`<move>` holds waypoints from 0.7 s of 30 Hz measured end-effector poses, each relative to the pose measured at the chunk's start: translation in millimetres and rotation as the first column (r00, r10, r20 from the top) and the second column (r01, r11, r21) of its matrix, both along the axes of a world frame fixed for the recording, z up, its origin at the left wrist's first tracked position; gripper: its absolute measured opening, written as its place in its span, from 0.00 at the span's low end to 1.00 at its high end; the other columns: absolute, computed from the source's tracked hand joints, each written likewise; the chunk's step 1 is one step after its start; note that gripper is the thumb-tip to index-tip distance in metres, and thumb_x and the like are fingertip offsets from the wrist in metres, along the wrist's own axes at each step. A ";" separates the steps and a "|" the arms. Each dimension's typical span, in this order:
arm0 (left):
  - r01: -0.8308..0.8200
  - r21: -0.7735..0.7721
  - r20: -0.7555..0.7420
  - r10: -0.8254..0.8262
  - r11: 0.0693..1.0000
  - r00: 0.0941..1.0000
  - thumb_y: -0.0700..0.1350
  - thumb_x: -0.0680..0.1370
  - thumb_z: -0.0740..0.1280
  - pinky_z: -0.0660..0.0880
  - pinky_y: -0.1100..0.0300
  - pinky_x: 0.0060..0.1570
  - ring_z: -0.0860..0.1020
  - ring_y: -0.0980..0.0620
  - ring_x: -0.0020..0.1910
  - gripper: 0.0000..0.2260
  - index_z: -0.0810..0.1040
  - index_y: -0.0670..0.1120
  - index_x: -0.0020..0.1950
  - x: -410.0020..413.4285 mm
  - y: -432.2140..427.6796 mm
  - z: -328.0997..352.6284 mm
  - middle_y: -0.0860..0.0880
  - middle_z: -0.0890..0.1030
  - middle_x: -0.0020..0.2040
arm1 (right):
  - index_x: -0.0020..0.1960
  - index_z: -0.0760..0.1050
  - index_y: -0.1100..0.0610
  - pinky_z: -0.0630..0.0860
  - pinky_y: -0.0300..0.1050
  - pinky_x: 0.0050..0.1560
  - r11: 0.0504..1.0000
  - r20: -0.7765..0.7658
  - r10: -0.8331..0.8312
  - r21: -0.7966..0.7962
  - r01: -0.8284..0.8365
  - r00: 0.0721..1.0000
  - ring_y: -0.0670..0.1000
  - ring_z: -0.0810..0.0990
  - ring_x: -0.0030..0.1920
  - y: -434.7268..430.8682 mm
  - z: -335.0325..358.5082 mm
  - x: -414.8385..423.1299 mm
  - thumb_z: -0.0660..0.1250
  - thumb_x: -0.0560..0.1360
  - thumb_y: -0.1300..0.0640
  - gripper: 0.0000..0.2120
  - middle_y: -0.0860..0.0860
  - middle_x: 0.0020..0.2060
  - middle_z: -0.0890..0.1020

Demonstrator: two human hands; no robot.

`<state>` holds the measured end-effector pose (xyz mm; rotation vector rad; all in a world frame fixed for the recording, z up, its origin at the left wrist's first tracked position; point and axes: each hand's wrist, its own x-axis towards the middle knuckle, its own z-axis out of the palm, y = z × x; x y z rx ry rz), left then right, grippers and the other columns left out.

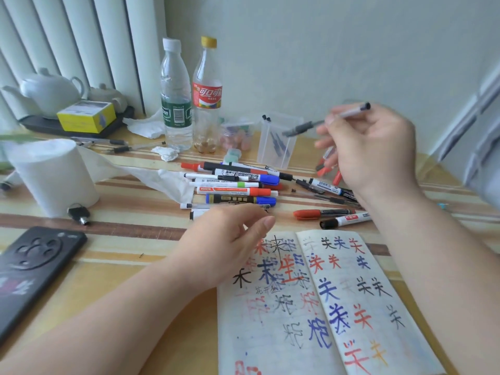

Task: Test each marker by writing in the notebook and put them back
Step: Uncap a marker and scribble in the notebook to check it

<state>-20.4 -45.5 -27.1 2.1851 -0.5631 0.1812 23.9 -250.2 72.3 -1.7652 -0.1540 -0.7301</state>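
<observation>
An open notebook (351,307) full of black, blue and red test characters lies at the front right of the table. Behind it sits a heap of markers (238,185) with several red, blue and black caps. My right hand (373,150) is raised above the table and pinches a thin clear pen (330,120) with a black grip; the pen is blurred and points left toward a clear plastic pen box (276,142). My left hand (227,239) hovers with relaxed fingers over the notebook's top left corner, just in front of the heap, holding nothing.
Two plastic bottles (176,96) stand at the back, with a white teapot (48,90) and yellow box (86,116) on a dark tray. A tissue roll (54,174), keys (78,213) and a black phone (35,269) lie at the left. Two loose markers (324,213) lie above the notebook.
</observation>
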 end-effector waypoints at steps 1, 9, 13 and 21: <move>-0.001 0.000 0.000 0.001 1.000 1.000 0.63 0.82 0.57 0.79 0.52 0.41 0.82 0.55 0.38 0.18 0.78 0.52 0.47 0.6 0.3 -0.4 0.56 0.83 0.40 | 0.44 0.78 0.52 0.74 0.41 0.23 1.000 0.013 -0.028 -0.003 0.028 1.000 0.53 0.85 0.34 1.9 4.6 12.6 0.69 0.77 0.61 0.05 0.51 0.36 0.85; 0.020 0.009 0.012 -0.020 1.000 1.000 0.62 0.81 0.59 0.75 0.58 0.37 0.78 0.59 0.36 0.13 0.76 0.59 0.43 1.9 0.3 -0.9 0.62 0.79 0.36 | 0.59 0.78 0.61 0.83 0.49 0.33 0.994 -0.186 -0.107 -0.006 0.108 0.977 0.48 0.84 0.33 4.5 8.1 96.6 0.67 0.78 0.62 0.10 0.55 0.41 0.84; 0.033 0.019 0.036 -0.034 0.999 0.999 0.61 0.82 0.59 0.74 0.57 0.34 0.77 0.57 0.34 0.15 0.76 0.55 0.41 2.5 -0.1 0.8 0.59 0.77 0.32 | 0.68 0.73 0.64 0.83 0.45 0.38 0.999 -0.194 -0.040 -0.023 0.036 0.980 0.51 0.87 0.41 0.5 -1.5 95.7 0.67 0.79 0.63 0.18 0.53 0.44 0.84; 0.027 0.037 0.044 -0.029 0.999 0.999 0.57 0.80 0.65 0.76 0.61 0.38 0.79 0.61 0.36 0.08 0.82 0.57 0.49 4.0 -2.5 -3.8 0.68 0.78 0.35 | 0.52 0.81 0.47 0.80 0.49 0.56 0.615 -0.404 -0.349 -0.780 -0.119 0.845 0.51 0.82 0.50 -44.9 -35.7 48.0 0.69 0.77 0.56 0.07 0.47 0.50 0.84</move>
